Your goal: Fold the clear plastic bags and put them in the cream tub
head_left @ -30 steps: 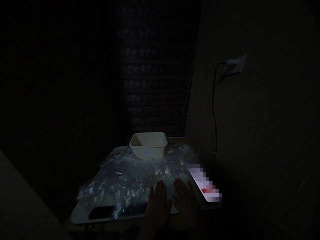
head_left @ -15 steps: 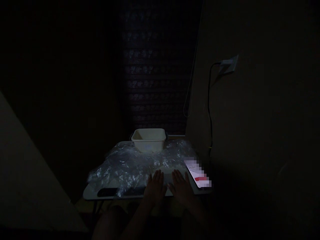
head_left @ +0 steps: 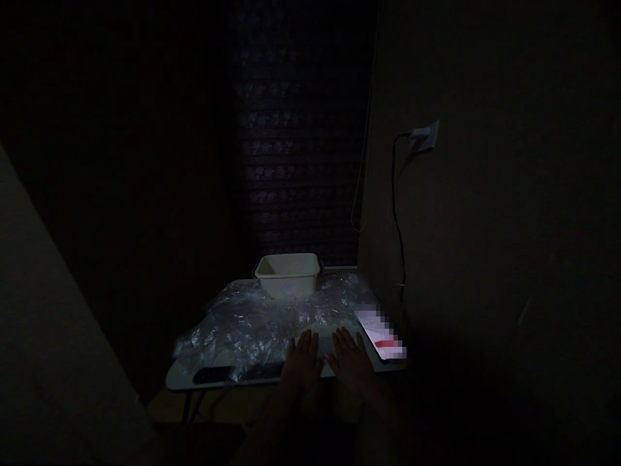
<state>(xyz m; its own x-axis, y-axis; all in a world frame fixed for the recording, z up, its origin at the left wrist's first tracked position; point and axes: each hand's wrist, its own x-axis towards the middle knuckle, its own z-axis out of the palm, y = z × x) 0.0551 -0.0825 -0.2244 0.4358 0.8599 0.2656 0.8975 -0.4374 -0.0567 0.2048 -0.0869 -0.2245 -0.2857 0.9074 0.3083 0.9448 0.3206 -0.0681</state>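
In dim light, my left hand (head_left: 303,360) lies flat near the front edge of a small folding table (head_left: 180,377), fingers stretched forward and holding nothing. Beside it my right hand (head_left: 350,360) rests the same way, palm down with fingers apart. A crumpled clear plastic sheet (head_left: 242,323) covers much of the tabletop and reaches close to my left fingers. Just right of my right hand lies a phone (head_left: 377,333) with a lit, pixelated screen. The surface directly under my palms is hidden.
A cream plastic tub (head_left: 288,285) stands on the sheet at the table's back. A black cable (head_left: 396,213) hangs from a wall outlet (head_left: 425,137) at right. Behind is a dark patterned blind (head_left: 295,155). A pale wall edge (head_left: 43,323) rises at left.
The camera view has shifted slightly, so the outlet and cable appear further left and lower. Both hands stay flat at the table's front edge; tub, sheet and phone keep their places.
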